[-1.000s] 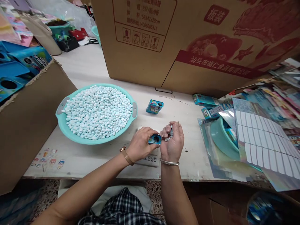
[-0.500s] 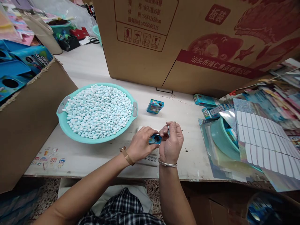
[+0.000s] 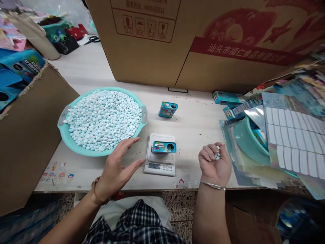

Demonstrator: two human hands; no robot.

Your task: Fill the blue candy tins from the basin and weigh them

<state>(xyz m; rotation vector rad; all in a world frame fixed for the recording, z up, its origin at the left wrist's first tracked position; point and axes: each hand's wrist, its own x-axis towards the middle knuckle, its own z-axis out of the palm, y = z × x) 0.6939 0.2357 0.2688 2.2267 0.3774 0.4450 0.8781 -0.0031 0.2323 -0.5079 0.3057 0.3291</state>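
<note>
Left hand (image 3: 115,169) spread, thumb and fingers well parted, poised between the bowl (image 3: 66,137) and the scale (image 3: 154,159); fingertips near the bowl's lower right rim. Right hand (image 3: 214,164) off to the other side, palm up, fingers curled round a few pale candies (image 3: 217,155), their number hidden by the grip.

The small blue box (image 3: 164,147) sits on the scale's pan, apart from both hands, with a dark round spot at the right end of its upper face. Display lit dark on grey; digits too small to read surely.

Bowl is turquoise with grey handles, heaped with pale blue and white candy pieces (image 3: 104,122). Second blue box (image 3: 168,110) stands on the white table (image 3: 195,128) beyond the scale, short of the big carton (image 3: 149,64). At far right, a label sheet (image 3: 294,135) partly covers a turquoise tub (image 3: 245,139).
</note>
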